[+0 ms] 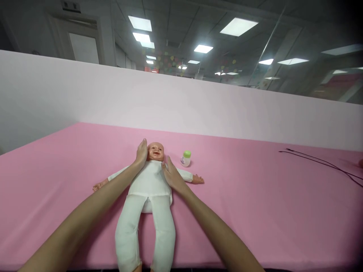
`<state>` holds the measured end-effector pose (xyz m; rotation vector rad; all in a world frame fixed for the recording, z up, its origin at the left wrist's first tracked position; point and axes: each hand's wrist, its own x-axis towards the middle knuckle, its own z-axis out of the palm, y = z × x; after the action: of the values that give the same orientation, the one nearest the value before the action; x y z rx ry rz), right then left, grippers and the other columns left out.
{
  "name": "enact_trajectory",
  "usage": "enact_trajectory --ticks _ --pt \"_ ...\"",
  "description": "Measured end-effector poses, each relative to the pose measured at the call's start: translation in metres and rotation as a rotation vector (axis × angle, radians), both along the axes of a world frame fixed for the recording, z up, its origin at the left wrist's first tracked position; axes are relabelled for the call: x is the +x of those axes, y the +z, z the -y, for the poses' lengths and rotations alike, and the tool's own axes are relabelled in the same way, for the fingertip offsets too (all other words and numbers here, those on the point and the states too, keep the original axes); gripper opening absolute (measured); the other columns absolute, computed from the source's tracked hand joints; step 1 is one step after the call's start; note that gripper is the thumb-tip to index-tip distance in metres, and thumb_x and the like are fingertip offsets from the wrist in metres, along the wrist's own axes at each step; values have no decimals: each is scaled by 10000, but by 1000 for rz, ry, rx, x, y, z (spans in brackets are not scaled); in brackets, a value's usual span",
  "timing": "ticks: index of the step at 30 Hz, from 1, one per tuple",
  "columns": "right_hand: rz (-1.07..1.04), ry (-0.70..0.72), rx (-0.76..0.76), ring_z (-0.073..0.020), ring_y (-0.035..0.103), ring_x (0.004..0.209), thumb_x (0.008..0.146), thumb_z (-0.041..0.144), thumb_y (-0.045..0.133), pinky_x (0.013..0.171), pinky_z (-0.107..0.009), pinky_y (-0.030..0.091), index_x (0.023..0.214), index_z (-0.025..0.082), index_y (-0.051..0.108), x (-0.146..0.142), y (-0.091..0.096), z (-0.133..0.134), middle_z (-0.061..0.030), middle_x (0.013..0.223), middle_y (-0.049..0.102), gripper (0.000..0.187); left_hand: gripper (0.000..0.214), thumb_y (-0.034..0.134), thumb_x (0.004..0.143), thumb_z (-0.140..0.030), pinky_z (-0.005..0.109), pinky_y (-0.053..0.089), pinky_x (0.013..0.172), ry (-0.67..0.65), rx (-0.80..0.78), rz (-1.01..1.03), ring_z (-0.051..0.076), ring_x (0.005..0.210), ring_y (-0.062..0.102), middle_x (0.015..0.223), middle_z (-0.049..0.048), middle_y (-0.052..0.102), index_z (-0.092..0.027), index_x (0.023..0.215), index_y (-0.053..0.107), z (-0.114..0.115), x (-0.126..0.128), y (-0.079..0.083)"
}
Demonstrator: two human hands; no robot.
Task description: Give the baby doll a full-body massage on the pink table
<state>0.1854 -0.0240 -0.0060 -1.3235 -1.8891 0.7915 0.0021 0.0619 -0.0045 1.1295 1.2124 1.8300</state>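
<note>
Left hand (pixel 141 153) lies against the head of the cloth baby doll (pixel 150 181); right hand (pixel 172 174) is at the shoulder. Only a narrow gap separates the right hand from the small green-capped bottle (pixel 185 158), an obstacle beside the head. The doll's outstretched arms and legs obstruct any low crossing of the pink tabletop (pixel 70 162). Wide passage exists left of the doll, and right of it as far as the black cable (pixel 320 164) lying flat. A pale backdrop wall (pixel 170 98) blocks the far edge.
</note>
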Motion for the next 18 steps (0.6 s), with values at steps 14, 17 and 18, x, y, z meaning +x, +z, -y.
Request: enact_trajectory --ticks 14,17,18 --pt "-894 4 -105 -259 663 1175 775 530 786 1005 -380 540 1155 232 704 -41 -13 -96 -59 1228 741 490 558 846 755 -392 420 448 1127 -101 -38 40 300 1305 607 1406 156 655 -152 1241 718 -5 3 -14" --pt "-932 36 -121 -246 681 1120 790 519 777 984 -368 544 1061 234 736 -39 -16 -96 -43 1150 766 395 491 827 778 -381 424 451 1131 -93 -40 86 296 1290 623 1378 149 676 -147 1201 746 -5 2 -14" --pt "-942 39 -111 -244 677 1129 798 518 770 1001 -368 534 1049 233 745 -39 -17 -97 -40 1158 766 380 451 804 800 -403 426 457 1125 -85 -35 91 297 1277 632 1346 143 697 -144 1166 761 -5 2 -13"
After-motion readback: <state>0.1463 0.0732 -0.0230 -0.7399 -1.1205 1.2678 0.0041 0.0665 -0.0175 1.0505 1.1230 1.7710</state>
